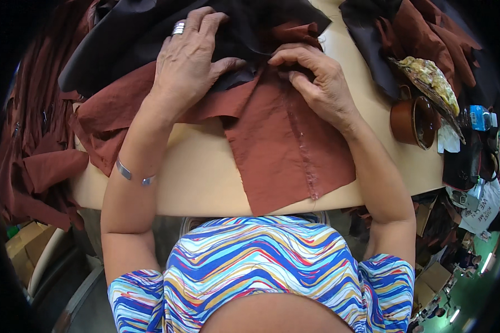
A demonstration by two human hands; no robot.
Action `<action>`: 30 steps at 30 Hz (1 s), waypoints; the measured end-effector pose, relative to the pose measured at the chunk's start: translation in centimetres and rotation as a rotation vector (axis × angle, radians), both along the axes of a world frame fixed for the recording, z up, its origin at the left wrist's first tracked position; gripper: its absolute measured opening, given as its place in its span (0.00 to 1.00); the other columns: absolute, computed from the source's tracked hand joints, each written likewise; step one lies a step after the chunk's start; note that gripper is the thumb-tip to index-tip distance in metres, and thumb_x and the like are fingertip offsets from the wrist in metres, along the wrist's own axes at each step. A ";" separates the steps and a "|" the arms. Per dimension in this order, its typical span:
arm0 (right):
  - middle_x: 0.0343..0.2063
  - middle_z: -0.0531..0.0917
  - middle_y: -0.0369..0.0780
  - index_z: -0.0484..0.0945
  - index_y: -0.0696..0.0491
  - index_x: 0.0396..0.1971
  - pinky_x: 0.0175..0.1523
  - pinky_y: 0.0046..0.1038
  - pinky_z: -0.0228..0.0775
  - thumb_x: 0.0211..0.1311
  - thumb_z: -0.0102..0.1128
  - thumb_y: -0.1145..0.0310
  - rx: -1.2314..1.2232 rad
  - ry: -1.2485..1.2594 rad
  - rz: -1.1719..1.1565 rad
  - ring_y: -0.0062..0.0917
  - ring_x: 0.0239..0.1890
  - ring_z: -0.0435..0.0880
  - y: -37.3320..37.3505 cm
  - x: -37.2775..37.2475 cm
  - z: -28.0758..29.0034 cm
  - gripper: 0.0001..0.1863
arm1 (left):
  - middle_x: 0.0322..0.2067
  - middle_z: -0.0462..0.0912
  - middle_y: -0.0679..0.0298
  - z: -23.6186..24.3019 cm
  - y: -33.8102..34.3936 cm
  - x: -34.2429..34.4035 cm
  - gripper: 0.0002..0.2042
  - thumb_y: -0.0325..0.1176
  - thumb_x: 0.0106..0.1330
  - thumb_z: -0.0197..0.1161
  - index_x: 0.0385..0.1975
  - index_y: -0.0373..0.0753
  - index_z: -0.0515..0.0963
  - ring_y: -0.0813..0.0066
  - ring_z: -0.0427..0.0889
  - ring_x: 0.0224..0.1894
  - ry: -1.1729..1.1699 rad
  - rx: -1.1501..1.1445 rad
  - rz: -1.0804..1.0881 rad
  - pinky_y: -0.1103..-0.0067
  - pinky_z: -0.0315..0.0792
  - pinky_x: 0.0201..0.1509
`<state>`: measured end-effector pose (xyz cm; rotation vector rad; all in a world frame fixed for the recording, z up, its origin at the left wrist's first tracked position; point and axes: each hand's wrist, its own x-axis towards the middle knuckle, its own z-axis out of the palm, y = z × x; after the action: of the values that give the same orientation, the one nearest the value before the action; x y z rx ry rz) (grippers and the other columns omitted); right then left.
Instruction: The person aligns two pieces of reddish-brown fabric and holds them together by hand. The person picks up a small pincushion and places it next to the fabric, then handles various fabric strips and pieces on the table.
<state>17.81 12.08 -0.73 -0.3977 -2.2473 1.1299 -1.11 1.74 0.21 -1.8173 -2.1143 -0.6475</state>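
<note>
A dark, nearly black cloth (128,39) lies bunched at the far side of the table, joined by folds of reddish-brown cloth (283,144). A seam with pale frayed threads runs down the brown panel, which reaches the near table edge. My left hand (189,64), wearing a silver ring, rests on the dark cloth with its thumb spread away from the fingers. My right hand (319,83) is bent over the top of the brown panel, its thumb and forefinger closing on the fabric where it meets the dark cloth. The exact pinch is partly hidden by the fingers.
On the right of the pale table (189,166) stand a brown glazed mug (414,122) and a crumpled yellowish wrapper (428,77). A blue-labelled bottle (478,117) lies beyond them. More brown cloth (30,144) hangs over the left side; dark and brown fabric (428,33) fills the far right.
</note>
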 end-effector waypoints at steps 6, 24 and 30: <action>0.34 0.80 0.39 0.77 0.54 0.34 0.49 0.27 0.69 0.45 0.51 0.81 0.121 -0.035 0.008 0.30 0.39 0.79 0.2 0.1 0.2 0.14 | 0.38 0.74 0.60 -1.2 0.1 0.2 0.12 0.33 0.58 0.56 0.40 0.37 0.72 0.63 0.74 0.40 0.162 -0.073 -0.086 0.70 0.70 0.45; 0.45 0.74 0.42 0.76 0.51 0.43 0.52 0.33 0.65 0.43 0.52 0.76 0.400 -0.131 -0.074 0.35 0.45 0.75 -0.2 0.1 -0.3 0.22 | 0.21 0.77 0.51 2.4 4.4 -4.6 0.05 0.26 0.58 0.47 0.32 0.35 0.70 0.55 0.79 0.24 0.224 -0.334 -0.455 0.68 0.71 0.26; 0.46 0.72 0.43 0.76 0.51 0.44 0.52 0.34 0.64 0.43 0.51 0.75 0.431 -0.214 -0.054 0.37 0.46 0.73 -0.5 -0.3 -0.1 0.22 | 0.19 0.76 0.52 1.2 5.3 -8.4 0.06 0.30 0.57 0.49 0.25 0.35 0.71 0.57 0.79 0.23 0.421 -0.324 -0.306 0.68 0.71 0.23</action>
<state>17.49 11.55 -0.86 -0.4101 -2.5662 0.5696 -9.51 7.03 1.38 -2.2351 -1.7512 0.0357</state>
